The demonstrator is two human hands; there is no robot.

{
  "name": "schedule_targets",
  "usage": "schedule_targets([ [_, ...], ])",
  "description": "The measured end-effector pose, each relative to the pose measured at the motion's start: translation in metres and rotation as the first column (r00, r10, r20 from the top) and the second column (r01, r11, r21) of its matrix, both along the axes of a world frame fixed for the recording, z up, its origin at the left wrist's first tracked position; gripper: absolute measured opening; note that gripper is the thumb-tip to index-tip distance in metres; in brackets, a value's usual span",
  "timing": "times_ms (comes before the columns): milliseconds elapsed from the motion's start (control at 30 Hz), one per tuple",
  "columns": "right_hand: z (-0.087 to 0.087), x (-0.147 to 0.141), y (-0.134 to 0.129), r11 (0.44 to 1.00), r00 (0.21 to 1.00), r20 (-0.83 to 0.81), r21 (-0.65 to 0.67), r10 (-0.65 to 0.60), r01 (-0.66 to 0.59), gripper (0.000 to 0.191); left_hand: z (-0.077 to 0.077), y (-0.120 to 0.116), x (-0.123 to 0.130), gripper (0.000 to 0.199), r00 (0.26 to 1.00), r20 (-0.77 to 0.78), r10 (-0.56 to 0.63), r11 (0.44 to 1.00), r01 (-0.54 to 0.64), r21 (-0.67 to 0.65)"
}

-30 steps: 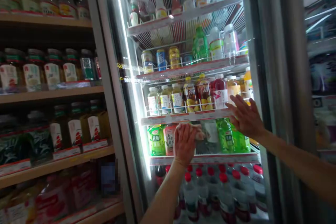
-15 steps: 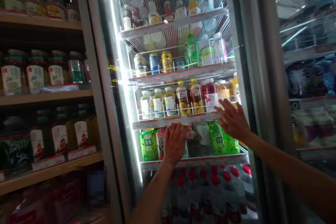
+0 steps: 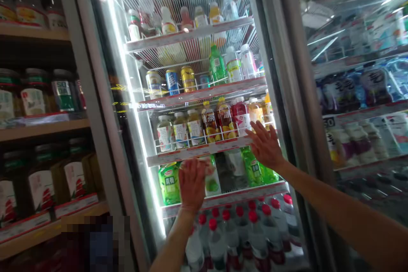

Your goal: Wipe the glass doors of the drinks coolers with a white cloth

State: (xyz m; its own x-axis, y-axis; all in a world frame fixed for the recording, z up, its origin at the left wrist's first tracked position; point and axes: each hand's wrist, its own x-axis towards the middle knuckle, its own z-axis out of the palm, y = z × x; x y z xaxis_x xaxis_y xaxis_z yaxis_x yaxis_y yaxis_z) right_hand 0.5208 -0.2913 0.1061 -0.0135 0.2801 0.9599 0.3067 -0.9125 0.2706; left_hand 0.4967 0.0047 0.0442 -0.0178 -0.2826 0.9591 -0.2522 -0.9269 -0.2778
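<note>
My left hand (image 3: pixel 193 182) lies against the glass door (image 3: pixel 149 229) of a lit drinks fridge. Under its fingers is a pale cloth (image 3: pixel 207 165), mostly hidden and blurred. Behind that hand stand a green bottle (image 3: pixel 169 185) and other bottles, partly covered from view. Farther right, my right hand (image 3: pixel 266 144) is open with fingers spread, at the glass near the shelf edge. Close to its fingertips, inside the fridge, is a dark red bottle with a white label (image 3: pixel 241 117). Green bottles (image 3: pixel 253 168) show below it.
Metal door frames (image 3: pixel 288 72) run up on the right, with another stocked fridge (image 3: pixel 363 89) beyond. On the left, wooden shelves (image 3: pixel 44 129) hold bottled drinks. Cans (image 3: pixel 188 78) stand on an upper fridge shelf, and red-capped bottles (image 3: pixel 229 231) fill the bottom.
My left hand has slid left across the glass with the cloth. My right hand stays at about the same spot on the door. The view has turned slightly right.
</note>
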Motion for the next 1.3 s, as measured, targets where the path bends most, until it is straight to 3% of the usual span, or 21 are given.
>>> schedule_targets([
  [67,0.000,0.000,0.001,1.000,1.000,0.009,0.005,-0.001,0.001,0.056,0.017,0.028,0.001,0.051,0.999,0.029,0.042,0.962,-0.033,-0.270],
  [100,0.000,0.000,0.001,1.000,1.000,0.009,0.007,-0.003,0.003,0.055,0.026,0.038,0.002,0.053,0.997,0.047,0.064,0.910,-0.039,-0.414],
  [167,0.000,0.000,0.002,1.000,1.000,0.002,0.013,-0.007,0.007,0.053,0.035,0.041,0.004,0.056,0.993,0.084,0.081,0.842,-0.023,-0.538],
  [233,0.001,-0.001,0.002,1.000,1.000,-0.006,0.014,-0.006,0.007,0.051,0.034,0.022,0.005,0.055,0.997,0.074,0.038,0.909,-0.004,-0.418],
  [300,0.001,-0.001,0.001,1.000,1.000,-0.008,0.006,-0.005,0.005,0.049,0.026,-0.003,0.004,0.051,0.999,-0.002,-0.035,0.992,0.035,-0.122],
  [367,0.001,-0.002,0.001,1.000,1.000,-0.005,-0.002,-0.002,0.002,0.048,0.023,-0.013,0.003,0.046,0.996,-0.058,-0.065,0.995,0.070,0.076],
  [400,0.002,-0.002,0.000,1.000,1.000,-0.004,-0.003,-0.001,0.001,0.049,0.025,-0.009,0.003,0.044,0.996,-0.064,-0.063,0.994,0.068,0.088],
  [467,0.002,-0.002,0.001,1.000,1.000,-0.001,0.001,0.001,-0.001,0.050,0.036,0.014,0.002,0.044,0.999,-0.027,-0.027,0.996,0.024,-0.084],
  [533,0.002,-0.001,0.002,1.000,1.000,0.000,0.014,0.004,-0.004,0.051,0.049,0.040,0.003,0.048,0.998,0.057,0.031,0.933,-0.008,-0.360],
  [600,0.001,-0.001,0.003,1.000,1.000,-0.008,0.028,0.010,-0.009,0.052,0.056,0.048,0.003,0.051,0.991,0.114,0.068,0.870,-0.003,-0.494],
  [667,0.001,-0.001,0.003,0.999,1.000,-0.018,0.034,0.014,-0.013,0.054,0.054,0.030,0.005,0.052,0.993,0.109,0.042,0.914,0.006,-0.405],
  [733,0.001,-0.002,0.002,1.000,1.000,-0.023,0.023,0.015,-0.015,0.053,0.047,0.000,0.007,0.048,0.998,0.063,-0.011,0.987,0.021,-0.158],
  [833,0.002,-0.003,0.001,1.000,1.000,-0.005,0.003,0.012,-0.012,0.051,0.045,-0.022,0.008,0.042,0.999,-0.003,-0.039,0.990,0.040,0.133],
  [867,0.002,-0.003,0.000,1.000,1.000,0.004,0.001,0.011,-0.011,0.050,0.049,-0.017,0.008,0.041,0.999,-0.020,-0.035,0.991,0.037,0.131],
  [933,0.002,-0.003,0.000,1.000,1.000,0.021,0.002,0.007,-0.007,0.050,0.060,0.007,0.007,0.043,1.000,-0.009,-0.012,0.998,0.011,-0.064],
  [1000,0.001,-0.002,0.001,1.000,1.000,0.029,0.005,0.003,-0.003,0.050,0.069,0.030,0.006,0.049,0.998,0.054,0.036,0.924,-0.012,-0.382],
  [1067,0.001,-0.002,0.002,1.000,1.000,0.029,0.014,-0.002,0.001,0.050,0.073,0.033,0.006,0.052,0.992,0.101,0.073,0.850,-0.009,-0.527],
  [1100,0.001,-0.002,0.002,1.000,1.000,0.030,0.018,-0.004,0.003,0.050,0.072,0.025,0.006,0.052,0.993,0.104,0.063,0.873,-0.004,-0.487],
  [1167,0.001,-0.002,0.002,1.000,1.000,0.023,0.019,-0.007,0.007,0.051,0.067,0.000,0.008,0.048,0.998,0.061,0.001,0.974,0.013,-0.224],
  [1233,0.001,-0.003,0.001,1.000,1.000,0.008,0.013,-0.007,0.006,0.052,0.065,-0.020,0.009,0.044,0.999,-0.009,-0.039,0.999,0.039,0.019],
  [1300,0.001,-0.003,0.000,1.000,1.000,-0.012,0.007,-0.001,0.001,0.054,0.069,-0.016,0.009,0.043,0.998,-0.040,-0.042,0.999,0.043,0.000],
])
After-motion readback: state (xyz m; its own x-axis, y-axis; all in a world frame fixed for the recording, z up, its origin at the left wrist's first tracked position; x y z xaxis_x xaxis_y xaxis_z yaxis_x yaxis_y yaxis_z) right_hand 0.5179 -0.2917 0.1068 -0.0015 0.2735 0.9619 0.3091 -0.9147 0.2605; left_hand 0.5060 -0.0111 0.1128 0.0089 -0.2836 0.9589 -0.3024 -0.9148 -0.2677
